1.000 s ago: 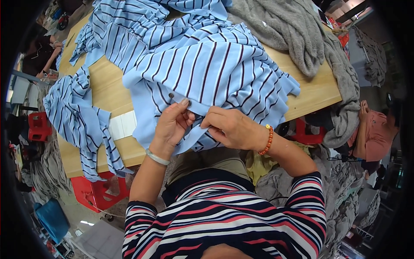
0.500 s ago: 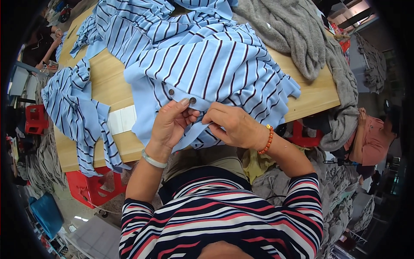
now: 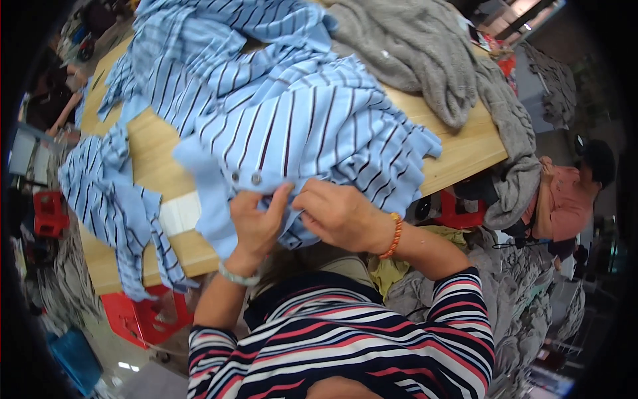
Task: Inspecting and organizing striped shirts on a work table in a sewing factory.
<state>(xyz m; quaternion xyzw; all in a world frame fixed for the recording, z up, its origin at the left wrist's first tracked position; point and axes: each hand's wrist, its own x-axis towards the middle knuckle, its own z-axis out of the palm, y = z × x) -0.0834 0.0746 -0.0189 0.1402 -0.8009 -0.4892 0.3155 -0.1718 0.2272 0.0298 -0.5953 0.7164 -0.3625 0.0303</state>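
– While the head view is coming through motion-blurred, what are you logging as changed?
– The left hand [image 3: 256, 226] is now sitting farther right along the pale-blue band [image 3: 271, 183]. Half a second ago its thumb tip was lying just left of a button; now both dark buttons [image 3: 256, 179] are showing to the left of that thumb.
– Meaning, for the handling?
– Judgement only: the hands are probably working on a stretch of band beyond those two buttons, with the fingers no longer crowding either one.
– State of the hands?
– Right hand [image 3: 342, 216]: curling inward, thumb and forefinger closing on the near edge of the striped garment [image 3: 286, 133]. Left: its thumb is resting against the band, but blur is hiding the fingertips, so I am not able to tell whether it is pinching.
– Position of the garment?
– It is spreading over the desk [image 3: 465, 154] on the far side of both hands, its near part bunching between them, close in front of the body. The buttons are lying just beyond the left hand's knuckles. The fingers of both hands are almost meeting.
– Surroundings?
– A smaller striped piece [image 3: 106, 193] is lying to the left, a white strip [image 3: 179, 214] showing between it and the garment. Grey fabric [image 3: 425, 60] is heaping at far right and hanging over the desk's edge.
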